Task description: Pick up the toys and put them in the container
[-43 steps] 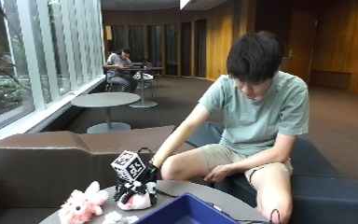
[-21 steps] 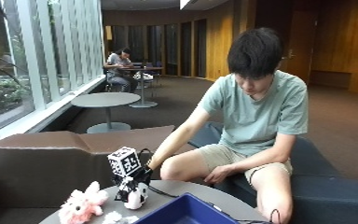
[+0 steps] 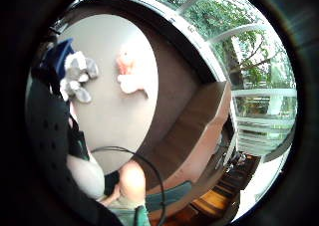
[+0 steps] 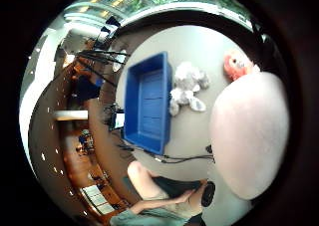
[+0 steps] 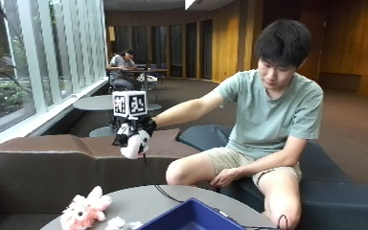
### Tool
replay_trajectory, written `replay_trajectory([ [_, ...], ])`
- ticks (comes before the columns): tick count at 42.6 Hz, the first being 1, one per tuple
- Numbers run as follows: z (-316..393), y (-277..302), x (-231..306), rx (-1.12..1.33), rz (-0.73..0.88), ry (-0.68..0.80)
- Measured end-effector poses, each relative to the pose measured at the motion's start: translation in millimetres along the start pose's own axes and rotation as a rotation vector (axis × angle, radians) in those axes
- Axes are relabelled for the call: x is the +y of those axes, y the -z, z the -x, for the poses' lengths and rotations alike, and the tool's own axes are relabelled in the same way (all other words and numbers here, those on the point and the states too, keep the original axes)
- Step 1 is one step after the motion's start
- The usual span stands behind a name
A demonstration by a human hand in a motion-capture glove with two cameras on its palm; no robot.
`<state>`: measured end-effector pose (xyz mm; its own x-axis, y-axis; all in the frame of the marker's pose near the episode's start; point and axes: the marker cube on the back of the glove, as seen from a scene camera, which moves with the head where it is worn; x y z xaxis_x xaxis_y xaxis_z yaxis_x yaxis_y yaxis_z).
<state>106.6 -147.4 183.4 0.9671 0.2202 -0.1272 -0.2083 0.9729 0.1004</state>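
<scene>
My gloved right hand (image 5: pixel 133 130) is raised well above the round table (image 5: pixel 143 200) and grips a white toy with black patches (image 5: pixel 132 146). In the thumb side palm view this toy (image 4: pixel 249 136) looms as a pale rounded shape close to the palm. On the table lie a pink and white plush rabbit (image 5: pixel 85 211) and a grey-white plush (image 5: pixel 121 224), beside the blue container (image 5: pixel 193 218). From the palm I see the empty blue container (image 4: pixel 147 101), the grey-white plush (image 4: pixel 188 89) next to it, and the pink plush (image 4: pixel 237 66) further off.
A brown padded bench (image 5: pixel 50 163) curves behind the table, under the windows. The person sits on a dark blue seat (image 5: pixel 337 191), bare left hand (image 5: pixel 225 176) on the knee. A black cable (image 5: pixel 155 184) hangs from the glove to the table.
My hand has risen from the tabletop to well above it, carrying the white and black toy up with it. The plush toys and container have stayed put.
</scene>
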Motion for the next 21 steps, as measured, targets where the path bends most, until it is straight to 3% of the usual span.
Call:
replay_trajectory([
  [10, 68, 89, -16, 0.003, -0.113, 0.054],
  [21, 167, 106, -27, -0.013, -0.114, 0.161],
])
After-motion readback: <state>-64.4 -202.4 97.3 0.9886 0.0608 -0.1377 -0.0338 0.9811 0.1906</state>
